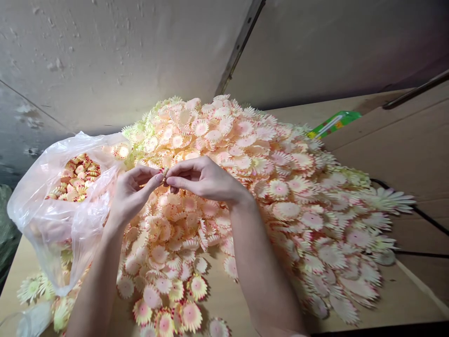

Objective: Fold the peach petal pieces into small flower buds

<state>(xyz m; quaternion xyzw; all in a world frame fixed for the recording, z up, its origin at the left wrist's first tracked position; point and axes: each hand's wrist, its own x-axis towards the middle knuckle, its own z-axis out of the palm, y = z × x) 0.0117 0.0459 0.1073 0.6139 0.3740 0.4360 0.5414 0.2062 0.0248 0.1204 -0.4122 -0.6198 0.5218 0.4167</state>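
My left hand [138, 189] and my right hand [201, 178] meet fingertip to fingertip above a large heap of artificial flower pieces [280, 187]. Between the pinched fingers is a small artificial flower piece [164, 174], pale with reddish edging and mostly hidden by the fingertips. Both hands are closed on it. The heap's pieces are flat, round and fringed, pale pink to cream with pink-red tips. Left of my left hand stands an open translucent plastic bag [89, 217], with small curled flower pieces [75, 180] inside it.
Everything lies on a light wooden table [228, 304] against a worn wall [122, 61]. A cardboard sheet [396, 150] stands on the right, with a black cable [430, 217] beside it. Near the back right is a green packet [336, 122]. Loose flower pieces [191, 316] lie at the front.
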